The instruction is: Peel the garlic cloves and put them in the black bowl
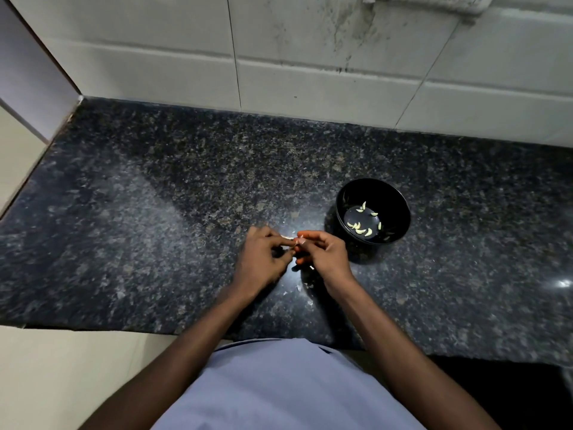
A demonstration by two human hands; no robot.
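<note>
Dark speckled granite countertop [155, 197] runs out from your waist to the pale tiled wall, and everything that matters sits on its middle stretch. Nearest to you, just in front of your wrists, a few pale scraps of papery garlic skin [302, 287] lie scattered on the stone, which suggests peeling is well under way.

Just beyond them your two hands meet. Your left hand [263, 256] has its fingers curled in, pinching a small pale garlic clove [290, 238] at the fingertips; your right hand [322, 252] is curled too, thumb and forefinger nipping the same clove from the other side, as if working its skin loose. How much skin is left on it you cannot tell from here; the clove is mostly hidden by your fingers.

Further on and to your right stands the round glossy black bowl [397, 206], close to your right hand but not touching it. About ten peeled, cream-coloured crescent cloves [359, 228] lie spread over its bottom. So a good share looks done, and the clove in hand is not yet in the bowl. No unpeeled cloves show elsewhere on the counter, so this may be among the last.

No brand, label or readable writing shows anywhere, not on the bowl, counter or stained wall tiles [310, 57].
</note>
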